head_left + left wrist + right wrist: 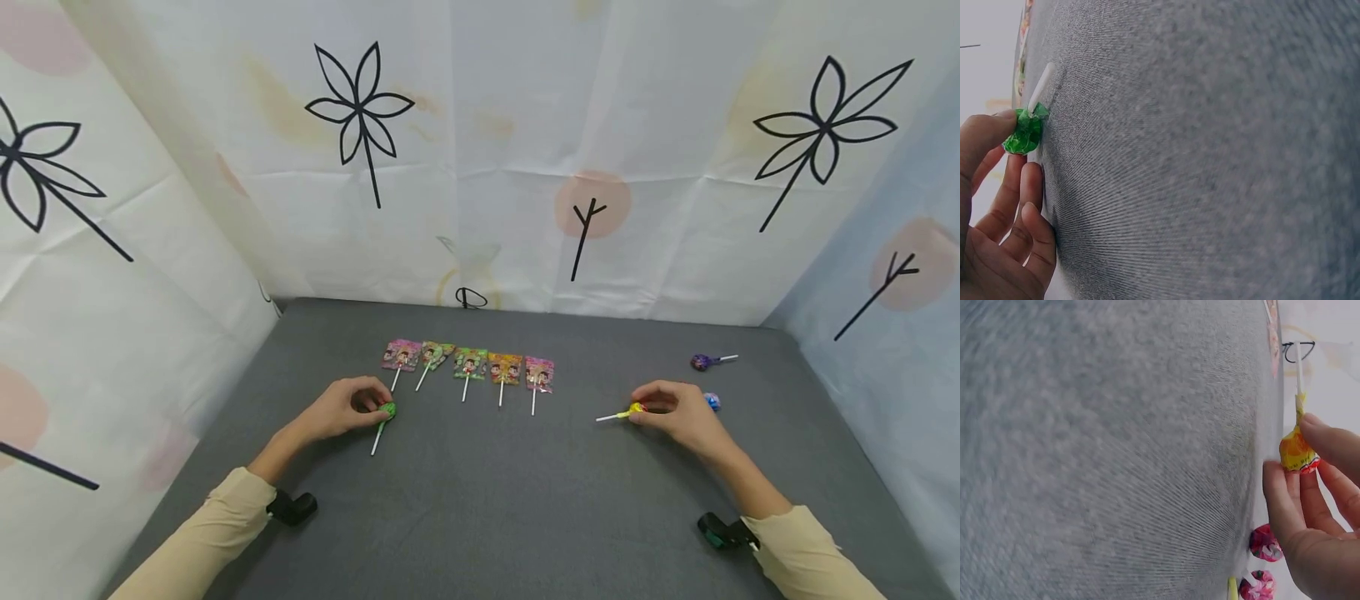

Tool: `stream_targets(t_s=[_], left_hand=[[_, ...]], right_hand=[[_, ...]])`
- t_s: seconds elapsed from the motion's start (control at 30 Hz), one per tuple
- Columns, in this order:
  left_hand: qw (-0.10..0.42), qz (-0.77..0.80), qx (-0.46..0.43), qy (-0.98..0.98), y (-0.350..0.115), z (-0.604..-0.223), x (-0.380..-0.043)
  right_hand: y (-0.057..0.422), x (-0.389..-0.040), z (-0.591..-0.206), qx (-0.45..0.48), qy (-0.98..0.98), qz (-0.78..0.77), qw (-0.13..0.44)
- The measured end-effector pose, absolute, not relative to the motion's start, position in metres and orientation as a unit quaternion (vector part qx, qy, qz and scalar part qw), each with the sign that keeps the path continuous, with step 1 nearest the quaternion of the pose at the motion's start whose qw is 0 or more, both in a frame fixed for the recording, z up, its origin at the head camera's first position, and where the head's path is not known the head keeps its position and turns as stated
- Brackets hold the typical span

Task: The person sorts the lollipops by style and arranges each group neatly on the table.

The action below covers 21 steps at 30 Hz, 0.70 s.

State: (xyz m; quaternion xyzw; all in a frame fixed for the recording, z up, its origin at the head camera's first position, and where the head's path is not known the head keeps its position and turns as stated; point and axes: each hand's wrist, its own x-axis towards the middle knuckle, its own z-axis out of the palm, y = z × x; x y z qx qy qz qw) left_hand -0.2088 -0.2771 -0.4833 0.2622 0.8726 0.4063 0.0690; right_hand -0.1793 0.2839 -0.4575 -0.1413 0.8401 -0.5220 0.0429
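Note:
A green-wrapped lollipop is pinched between the thumb and fingers of my left hand, its white stick slanting down toward the grey table. The left wrist view shows the green wrapper close against the cloth. On the right side, my right hand pinches a yellow-wrapped lollipop by its head, the stick pointing left. Seen from the right wrist, the yellow lollipop has some red on its wrapper and is held off the cloth.
A row of flat-wrapped lollipops lies across the table between the hands. A purple lollipop lies beyond my right hand, and a blue one is partly hidden behind it. Patterned cloth walls enclose the table.

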Motion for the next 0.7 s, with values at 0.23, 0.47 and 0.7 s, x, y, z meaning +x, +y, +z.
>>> stream_targets(t_s=[0.23,0.47,0.7], left_hand=[[0.075,0.400,0.258,0.876,-0.2753,-0.4800,-0.2069],[0.076,0.400,0.260,0.876,-0.2748,-0.4785,-0.2074],[0.079,0.397,0.256,0.878,-0.2740,-0.4779,-0.2067]], right_hand=[[0.2890,-0.1786,-0.4571,-0.144,0.826,-0.543,0.054],[0.2873,-0.1777,-0.4561,-0.152,0.813,-0.561,0.040],[0.2802,-0.1803,-0.4556,-0.143,0.813,-0.564,0.028]])
